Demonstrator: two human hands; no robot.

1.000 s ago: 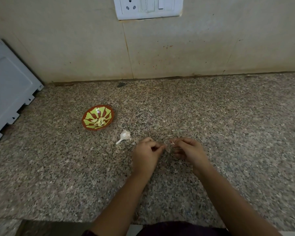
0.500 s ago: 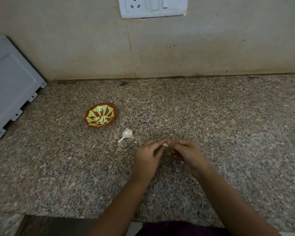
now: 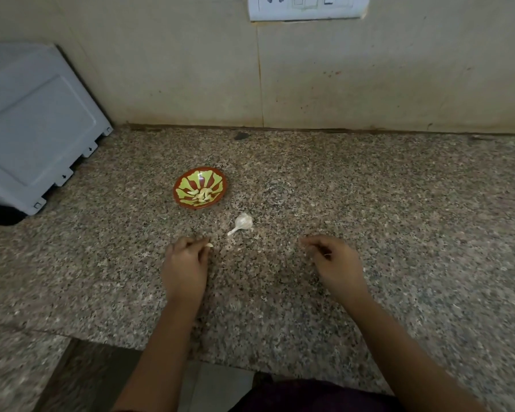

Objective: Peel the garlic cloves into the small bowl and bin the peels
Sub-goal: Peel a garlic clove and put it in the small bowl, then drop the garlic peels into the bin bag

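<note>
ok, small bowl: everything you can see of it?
The small bowl is round, shallow and glossy, and looks like glazed ceramic: red-brown rim, yellow-green petal stripes fanning out inside. It stands upright on the speckled stone counter, beyond and left of the garlic bulb, apart from it. Peeled cloves lie heaped in its middle.

Left hand (image 3: 185,263), right hand (image 3: 333,260) now apart
</note>
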